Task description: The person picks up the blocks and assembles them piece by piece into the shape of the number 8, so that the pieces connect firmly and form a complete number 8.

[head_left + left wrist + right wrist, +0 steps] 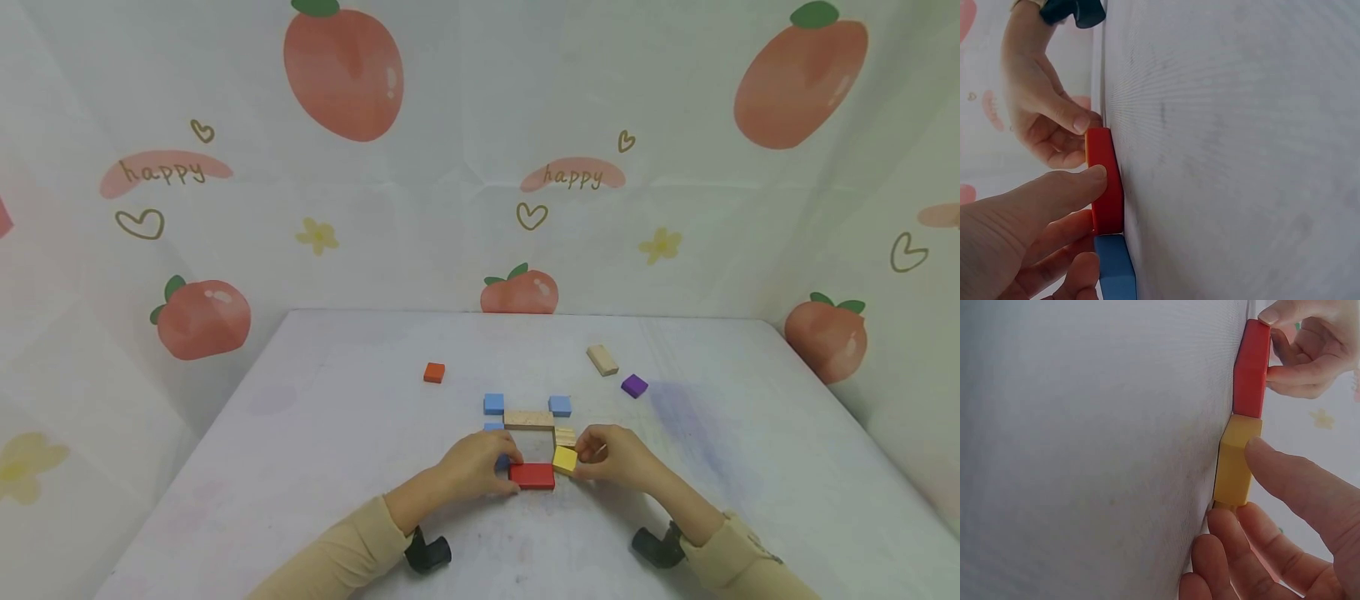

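My left hand [474,460] pinches a red rectangular block [532,477] at the near side of a ring of blocks, its thumb on the front face in the left wrist view. Between thumb and fingers, my right hand [618,456] holds a yellow block [565,460], slightly turned, at the red block's right end. A blue block [1116,269] lies against the red block's other end, partly covered by the left fingers. Behind the yellow block is a small wooden block [565,437]. A long wooden block [528,419] forms the far side, between two light blue blocks [493,403].
Farther back on the white-covered table [360,350] lie an orange block [434,372], a plain wooden block [602,360] and a purple block [634,386]. A patterned cloth [435,208] hangs behind the table. Black wrist devices [429,553] sit below both forearms.
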